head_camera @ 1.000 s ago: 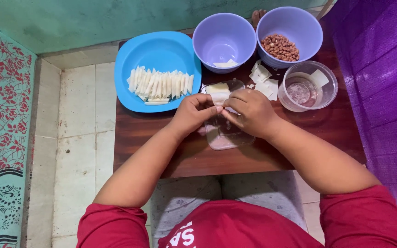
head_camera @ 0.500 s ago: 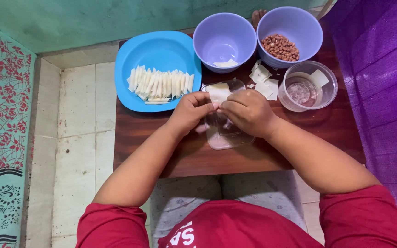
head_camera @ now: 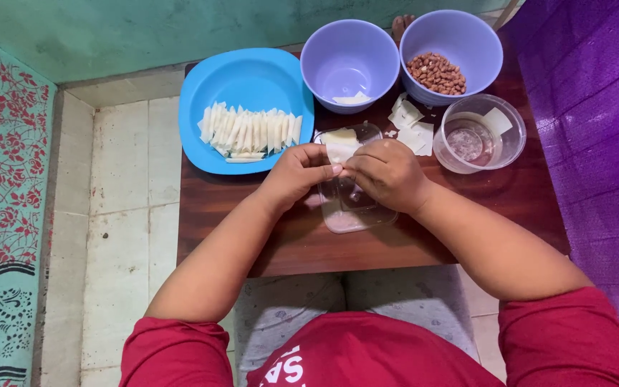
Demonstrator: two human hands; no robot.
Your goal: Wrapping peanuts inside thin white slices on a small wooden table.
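Note:
My left hand point(head_camera: 296, 175) and my right hand point(head_camera: 388, 174) meet fingertip to fingertip over a clear plastic tray point(head_camera: 352, 211) on the dark wooden table point(head_camera: 238, 222). Between their fingers they pinch a small white pastry wrapper point(head_camera: 341, 149), most of it hidden by the hands. A blue plate point(head_camera: 245, 79) to the left holds a row of several folded white rolls point(head_camera: 248, 133).
A lilac bowl point(head_camera: 349, 61) has a scrap of wrapper in it. A second lilac bowl point(head_camera: 453, 50) holds peanuts point(head_camera: 436, 73). Loose wrapper pieces point(head_camera: 411, 125) lie beside a clear round container point(head_camera: 481, 136). Tiled floor at left, purple cloth at right.
Both hands have shifted slightly up and left over the tray, fingers working the wrapper. Nothing else has moved.

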